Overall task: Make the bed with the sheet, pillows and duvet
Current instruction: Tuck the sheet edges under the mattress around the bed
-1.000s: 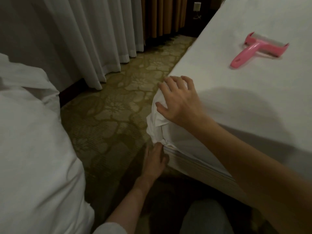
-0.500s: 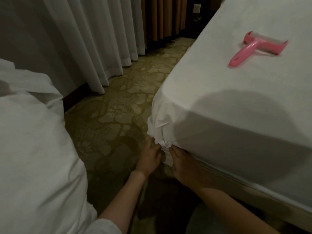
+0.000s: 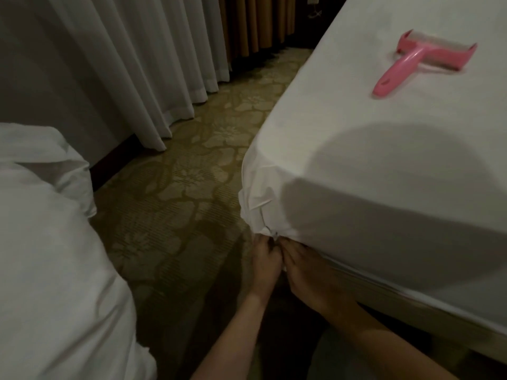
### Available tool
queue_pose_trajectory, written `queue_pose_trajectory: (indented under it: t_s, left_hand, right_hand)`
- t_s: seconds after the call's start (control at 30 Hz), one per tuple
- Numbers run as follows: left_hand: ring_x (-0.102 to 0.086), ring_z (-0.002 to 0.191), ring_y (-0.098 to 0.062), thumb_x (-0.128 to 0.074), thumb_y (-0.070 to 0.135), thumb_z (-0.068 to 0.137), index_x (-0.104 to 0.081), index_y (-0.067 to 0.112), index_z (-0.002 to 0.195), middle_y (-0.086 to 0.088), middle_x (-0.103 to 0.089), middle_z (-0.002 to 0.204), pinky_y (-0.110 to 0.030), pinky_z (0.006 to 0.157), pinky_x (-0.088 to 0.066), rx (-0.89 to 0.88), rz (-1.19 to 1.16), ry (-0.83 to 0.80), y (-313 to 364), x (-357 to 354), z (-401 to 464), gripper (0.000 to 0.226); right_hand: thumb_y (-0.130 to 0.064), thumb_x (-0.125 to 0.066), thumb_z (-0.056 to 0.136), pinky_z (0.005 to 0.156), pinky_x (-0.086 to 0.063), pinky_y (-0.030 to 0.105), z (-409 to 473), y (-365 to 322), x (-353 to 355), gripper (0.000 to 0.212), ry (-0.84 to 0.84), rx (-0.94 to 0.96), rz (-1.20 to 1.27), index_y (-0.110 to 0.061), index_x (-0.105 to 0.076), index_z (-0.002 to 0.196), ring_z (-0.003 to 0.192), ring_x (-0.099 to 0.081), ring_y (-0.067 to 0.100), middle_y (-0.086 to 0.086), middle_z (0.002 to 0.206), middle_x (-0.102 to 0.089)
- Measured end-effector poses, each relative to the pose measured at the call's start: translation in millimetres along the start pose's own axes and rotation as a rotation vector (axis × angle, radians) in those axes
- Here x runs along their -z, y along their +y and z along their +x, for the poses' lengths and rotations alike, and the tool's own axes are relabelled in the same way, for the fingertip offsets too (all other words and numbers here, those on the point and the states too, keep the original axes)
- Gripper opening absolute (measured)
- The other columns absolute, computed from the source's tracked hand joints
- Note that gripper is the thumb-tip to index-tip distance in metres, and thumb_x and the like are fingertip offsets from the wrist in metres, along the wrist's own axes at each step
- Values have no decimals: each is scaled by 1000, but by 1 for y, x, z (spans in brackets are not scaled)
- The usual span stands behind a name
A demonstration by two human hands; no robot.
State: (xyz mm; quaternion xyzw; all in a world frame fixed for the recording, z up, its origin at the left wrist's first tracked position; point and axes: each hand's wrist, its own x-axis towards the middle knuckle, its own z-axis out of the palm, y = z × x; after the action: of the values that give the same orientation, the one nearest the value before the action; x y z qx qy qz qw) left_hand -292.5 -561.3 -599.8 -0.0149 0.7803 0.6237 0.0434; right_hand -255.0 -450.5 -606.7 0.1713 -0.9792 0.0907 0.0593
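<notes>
down at the near corner of the bed, both hands meet under the bunched white sheet. the left hand has its fingers curled up into the gathered folds at the bottom of the corner and pinches the cloth; the right hand lies just beside it, touching it, fingers curled in and gripping the same bundle of sheet where it hangs below the mattress edge. the sheet lies smooth across the top of the mattress and creases only at this corner. a pink lint roller rests on the sheet well away from the hands, handle pointing toward the near side. a heap of white bedding fills the left, across a strip of patterned carpet. pale curtains hang to the floor behind
</notes>
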Motion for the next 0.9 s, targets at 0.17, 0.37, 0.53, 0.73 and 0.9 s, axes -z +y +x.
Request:
queue_pose_trajectory:
  t_s: [0.17, 0.37, 0.53, 0.73, 0.9]
  left_hand:
    - [-59, 99, -29, -36, 12, 77, -67, 4, 95, -15, -67, 98, -46, 99, -39, -98, 468, -80, -2, 11, 14, 38]
    - [-22, 142, -10, -46, 15, 88, -29, 25, 148, 7, -33, 152, -40, 110, 16, -363, 911, -330, -3, 41, 8, 62]
    - [-54, 113, -25, -47, 3, 78, -57, 7, 126, -10, -59, 122, -37, 104, -37, -388, 746, -27, -13, 54, 10, 49]
    - [-54, 118, -28, -50, 4, 74, -59, 3, 126, -12, -59, 128, -34, 104, -37, -446, 793, -112, -15, 60, 28, 52]
    - [-61, 97, -24, -35, 17, 67, -70, 6, 103, -8, -69, 102, -26, 91, -33, -586, 995, -141, -3, 54, 23, 51]
  right_hand:
    - [-19, -89, 27, 75, -57, 35, 3, -7, 6, 79, 2, -5, -113, -6, -73, 103, 96, -65, 25, 7, 122, -64]
    - [-19, -86, 38, 85, -53, 40, 8, -21, 5, 84, 17, -102, -124, -3, -66, 118, 104, -64, 27, 9, 121, -65]
    - [-21, -87, 43, 86, -53, 41, 6, -22, 6, 82, 2, -130, -87, -2, -65, 120, 106, -65, 26, 10, 122, -64]
    - [-17, -86, 46, 86, -53, 38, 10, -17, -3, 78, -17, -176, -45, -3, -65, 120, 108, -65, 24, 10, 124, -64]
    - [-17, -88, 45, 88, -51, 38, 12, -16, -3, 80, -40, -193, 0, -3, -65, 120, 108, -65, 22, 9, 124, -64]
